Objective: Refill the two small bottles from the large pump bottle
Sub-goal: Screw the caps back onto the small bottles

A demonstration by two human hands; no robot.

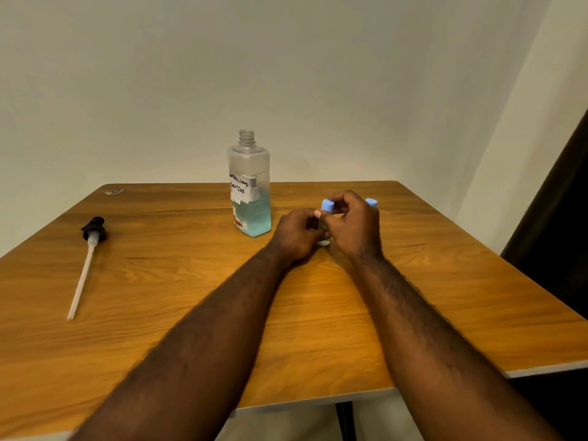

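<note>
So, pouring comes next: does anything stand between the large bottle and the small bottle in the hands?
Nothing visible lies between large bottle and small bottle; only the blue cap, pinched by the right hand, covers its mouth.

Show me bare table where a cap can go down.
Bare wood lies between the pump and the large bottle, and on the table right of the right hand. Crowded: the left hand and right hand work a small bottle and blue cap beside the large bottle.
</note>
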